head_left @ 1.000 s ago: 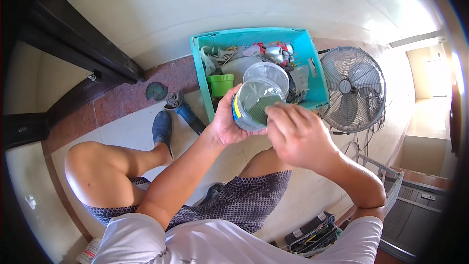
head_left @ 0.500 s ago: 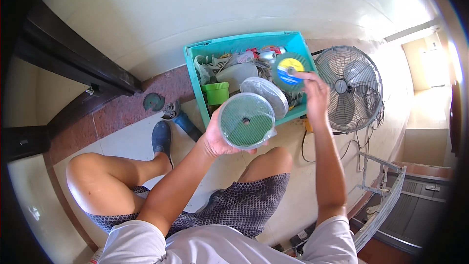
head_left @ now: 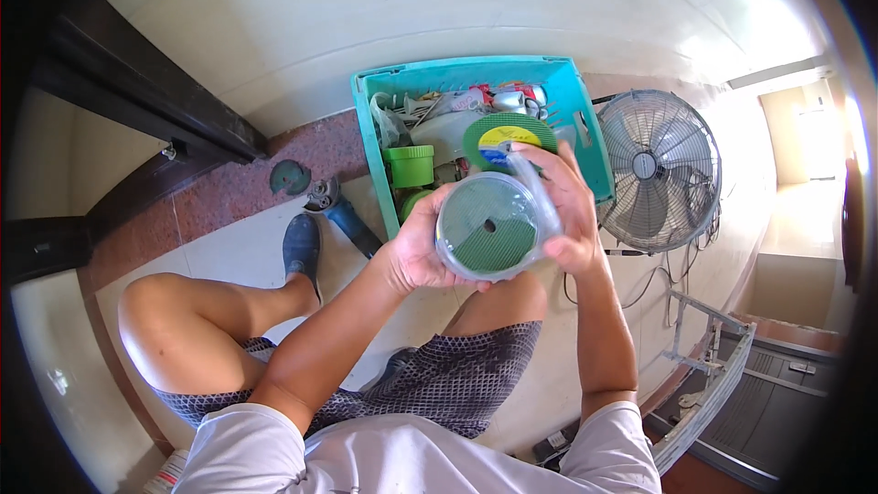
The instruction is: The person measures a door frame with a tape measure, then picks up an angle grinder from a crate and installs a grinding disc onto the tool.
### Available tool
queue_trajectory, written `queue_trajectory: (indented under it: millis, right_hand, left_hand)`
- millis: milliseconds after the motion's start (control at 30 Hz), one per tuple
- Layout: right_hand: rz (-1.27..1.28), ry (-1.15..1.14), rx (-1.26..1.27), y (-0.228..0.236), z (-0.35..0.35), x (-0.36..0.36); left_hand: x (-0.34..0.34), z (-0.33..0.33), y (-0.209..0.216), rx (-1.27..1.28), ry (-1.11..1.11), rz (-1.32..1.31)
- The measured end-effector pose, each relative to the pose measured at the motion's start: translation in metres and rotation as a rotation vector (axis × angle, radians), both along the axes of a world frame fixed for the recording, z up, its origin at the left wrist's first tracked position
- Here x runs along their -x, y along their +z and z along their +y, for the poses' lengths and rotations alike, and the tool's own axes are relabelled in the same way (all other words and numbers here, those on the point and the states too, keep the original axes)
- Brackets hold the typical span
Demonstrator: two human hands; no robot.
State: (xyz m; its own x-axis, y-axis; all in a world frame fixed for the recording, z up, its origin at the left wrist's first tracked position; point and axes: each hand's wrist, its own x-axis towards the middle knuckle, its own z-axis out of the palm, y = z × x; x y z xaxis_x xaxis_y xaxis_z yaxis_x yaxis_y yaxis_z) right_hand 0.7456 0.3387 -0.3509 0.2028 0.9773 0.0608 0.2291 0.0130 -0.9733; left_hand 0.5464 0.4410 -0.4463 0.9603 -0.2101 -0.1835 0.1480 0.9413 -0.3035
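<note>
My left hand (head_left: 419, 245) is wrapped around a clear round plastic case (head_left: 498, 254), tilted toward me, with green ridged cutting discs inside. At the case's right side is its clear lid (head_left: 538, 194), swung up on edge. My right hand (head_left: 572, 206) presses against this lid with its thumb low on the rim. Between its fingers, above the case, it also grips a loose green cutting disc (head_left: 476, 137) with a yellow and blue label. Part of that disc is hidden behind the fingers and the lid.
Behind my hands stands a teal crate (head_left: 369, 151) of mixed tools, with a green tub (head_left: 409, 166) inside. An angle grinder (head_left: 347, 221) and a dark green disc (head_left: 290, 177) lie left of it. At right are a floor fan (head_left: 651, 169), cables and a metal frame (head_left: 722, 384).
My right hand has come left and down with the loose disc, from over the crate to the case. The lid now stands upright against that hand. The case has shifted slightly right.
</note>
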Motion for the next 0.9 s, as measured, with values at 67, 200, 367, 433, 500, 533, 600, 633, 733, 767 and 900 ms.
queue_trajectory:
  millis: [67, 200, 367, 433, 500, 533, 600, 633, 733, 767, 900]
  right_hand:
    - [-0.521, 0.114, -0.044, 0.019, 0.002, -0.008]
    - [-0.665, 0.126, 0.037, 0.017, 0.002, 0.019]
    - [-0.501, 0.061, -0.012, -0.003, -0.008, 0.010]
    - [-0.403, -0.049, -0.032, -0.022, -0.013, 0.016]
    - [-0.080, -0.329, 0.042, -0.052, -0.032, 0.036]
    - [0.047, -0.464, 0.055, -0.061, -0.038, 0.046]
    - [0.215, -0.608, -0.033, -0.071, -0.050, 0.066]
    - [0.268, -0.632, 0.003, -0.068, -0.053, 0.071]
    - [0.304, -0.661, 0.003, -0.060, -0.061, 0.072]
    - [0.221, -0.649, 0.030, -0.061, -0.063, 0.067]
    - [-0.305, -0.682, 0.246, -0.056, -0.040, 0.059]
  left_hand:
    - [0.000, 0.005, 0.011, -0.035, -0.001, 0.098]
    - [-0.008, 0.006, 0.026, -0.369, 0.016, 0.225]
    - [-0.011, -0.004, 0.042, -0.489, 0.084, 0.318]
    - [-0.020, -0.022, 0.035, -0.638, 0.273, 0.398]
    - [-0.026, -0.041, 0.018, -1.126, 0.455, 0.461]
    - [-0.026, -0.047, 0.024, -1.371, 0.508, 0.501]
    - [-0.023, -0.051, 0.017, -1.437, 0.548, 0.408]
    - [-0.020, -0.053, 0.015, -1.490, 0.551, 0.397]
    - [-0.020, -0.062, 0.013, -1.466, 0.568, 0.361]
    - [-0.022, -0.064, 0.012, -1.422, 0.575, 0.393]
    - [-0.028, -0.053, -0.005, -1.088, 0.368, 0.432]
